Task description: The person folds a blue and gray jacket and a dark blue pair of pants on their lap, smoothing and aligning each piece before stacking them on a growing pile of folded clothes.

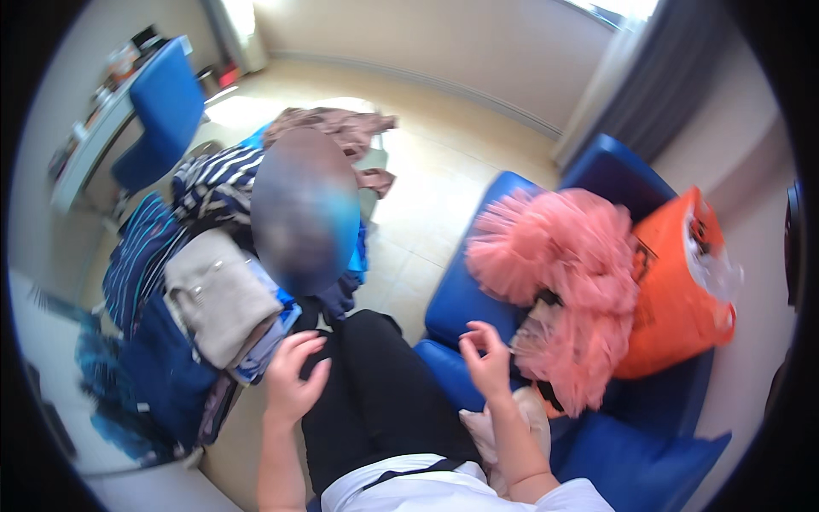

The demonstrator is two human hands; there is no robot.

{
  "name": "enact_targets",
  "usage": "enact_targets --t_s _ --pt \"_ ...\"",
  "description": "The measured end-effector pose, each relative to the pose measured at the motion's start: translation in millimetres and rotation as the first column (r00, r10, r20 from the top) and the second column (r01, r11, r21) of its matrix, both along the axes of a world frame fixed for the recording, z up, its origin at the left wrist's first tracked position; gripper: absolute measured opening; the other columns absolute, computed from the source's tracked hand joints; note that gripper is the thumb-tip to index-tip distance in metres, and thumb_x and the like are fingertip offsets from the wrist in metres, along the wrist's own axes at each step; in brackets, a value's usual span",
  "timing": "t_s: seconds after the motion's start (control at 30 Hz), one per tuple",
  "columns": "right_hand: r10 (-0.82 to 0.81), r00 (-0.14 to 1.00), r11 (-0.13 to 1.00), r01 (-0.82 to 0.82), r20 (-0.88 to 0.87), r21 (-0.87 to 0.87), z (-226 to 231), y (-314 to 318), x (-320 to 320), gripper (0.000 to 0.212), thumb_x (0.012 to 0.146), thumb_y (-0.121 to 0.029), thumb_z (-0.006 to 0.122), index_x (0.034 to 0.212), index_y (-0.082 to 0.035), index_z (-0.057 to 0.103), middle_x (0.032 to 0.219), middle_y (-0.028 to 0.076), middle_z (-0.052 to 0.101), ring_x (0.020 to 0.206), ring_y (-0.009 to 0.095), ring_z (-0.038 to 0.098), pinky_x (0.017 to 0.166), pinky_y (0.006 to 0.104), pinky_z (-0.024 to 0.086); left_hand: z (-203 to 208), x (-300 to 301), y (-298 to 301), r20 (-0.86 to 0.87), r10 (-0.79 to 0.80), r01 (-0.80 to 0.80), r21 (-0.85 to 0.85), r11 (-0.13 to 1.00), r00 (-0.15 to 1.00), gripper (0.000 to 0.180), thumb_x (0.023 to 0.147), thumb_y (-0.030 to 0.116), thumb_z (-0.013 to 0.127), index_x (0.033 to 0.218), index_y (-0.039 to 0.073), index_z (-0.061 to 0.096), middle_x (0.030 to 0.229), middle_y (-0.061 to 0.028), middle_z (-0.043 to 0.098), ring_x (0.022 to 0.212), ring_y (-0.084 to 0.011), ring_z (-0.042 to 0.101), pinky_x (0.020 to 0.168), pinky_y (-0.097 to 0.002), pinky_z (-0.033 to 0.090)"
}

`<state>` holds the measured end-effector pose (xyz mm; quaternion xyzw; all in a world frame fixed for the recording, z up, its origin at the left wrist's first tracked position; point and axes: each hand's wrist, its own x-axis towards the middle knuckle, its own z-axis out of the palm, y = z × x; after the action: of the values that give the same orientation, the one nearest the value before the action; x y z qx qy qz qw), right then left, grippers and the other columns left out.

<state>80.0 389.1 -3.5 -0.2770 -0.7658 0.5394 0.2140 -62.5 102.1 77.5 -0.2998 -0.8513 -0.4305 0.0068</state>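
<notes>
My left hand (pixel 295 377) hovers over my left thigh with its fingers apart and nothing in it. Close beside it lies a stack of folded clothes, with a light beige folded garment (pixel 220 294) on top. My right hand (pixel 488 362) is raised by the blue sofa, fingers loosely bent and apart, holding nothing. To its right a pink tulle garment (pixel 567 256) is heaped on the seat. A pale cloth (pixel 520 427) lies under my right forearm.
An orange bag (pixel 681 286) stands on the blue sofa (pixel 465 307). More clothes, including a striped garment (pixel 213 183) and a brownish one (pixel 328 128), are piled ahead; a blurred oval hides part. A blue chair (pixel 169 111) stands by a desk (pixel 107 128).
</notes>
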Motion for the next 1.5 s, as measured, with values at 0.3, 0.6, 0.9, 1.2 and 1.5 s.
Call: enact_targets --t_s 0.3,0.6,0.9,1.2,1.5 --pt "0.672 0.739 0.627 -0.538 -0.042 0.563 -56.0 -138.4 -82.2 0.007 0.075 -0.01 0.07 0.08 -0.008 0.066 0.08 0.005 0.065 0.078 0.023 0.063 0.072 0.0362 0.046 -81.9 -101.8 71.3 -0.038 0.159 -0.163 -0.265 0.95 0.987 0.075 0.075 0.02 0.075 0.141 0.008 0.041 0.14 -0.0265 0.036 0.123 -0.0475 0.046 0.101 -0.0494 0.044" --pt "0.628 0.775 0.695 -0.518 -0.07 0.498 -58.9 -119.1 -86.9 0.004 0.074 -0.009 0.069 0.073 -0.009 0.066 0.072 0.005 0.064 0.072 0.022 0.063 0.068 0.0359 0.045 -128.2 -173.8 88.3 -0.298 0.362 -0.46 -0.401 0.792 0.883 0.027 0.081 0.015 0.066 0.109 0.016 0.067 0.102 -0.0059 0.059 0.102 -0.0285 0.057 0.082 -0.047 0.045" --pt "0.619 0.78 0.716 -0.512 -0.092 0.475 -63.6 -120.5 -88.3 0.007 0.074 -0.007 0.07 0.08 -0.008 0.067 0.074 0.005 0.065 0.073 0.022 0.063 0.068 0.0363 0.046 58.6 -145.1 155.3 -0.181 0.208 -0.079 0.543 0.836 0.961 0.009 0.097 0.006 0.053 0.101 -0.001 0.056 0.096 -0.0151 0.059 0.084 -0.0301 0.057 0.077 -0.0364 0.047" --pt "0.136 0.958 0.687 -0.274 -0.252 -0.672 -78.6 -74.3 -99.9 0.064 0.091 -0.014 0.069 0.145 -0.006 0.036 0.123 0.011 0.061 0.113 0.02 0.06 0.09 0.0335 0.052 49.4 15.2 222.6 -0.108 -0.564 0.529 0.524 0.668 0.819 0.022 0.083 0.003 0.064 0.104 0.003 0.055 0.114 -0.0225 0.057 0.104 -0.0425 0.058 0.087 -0.0442 0.05" --pt "-0.402 0.738 0.262 -0.474 -0.542 -0.84 -0.2 20.3 -78.0 0.043 0.099 -0.038 0.054 0.131 -0.009 0.059 0.13 0.009 0.062 0.116 0.03 0.06 0.103 0.0496 0.045 -16.0 102.9 166.2 0.214 -0.899 0.695 0.575 0.432 0.381 0.019 0.093 0.01 0.058 0.111 0.004 0.059 0.137 -0.0163 0.051 0.121 -0.0338 0.054 0.1 -0.0382 0.044"
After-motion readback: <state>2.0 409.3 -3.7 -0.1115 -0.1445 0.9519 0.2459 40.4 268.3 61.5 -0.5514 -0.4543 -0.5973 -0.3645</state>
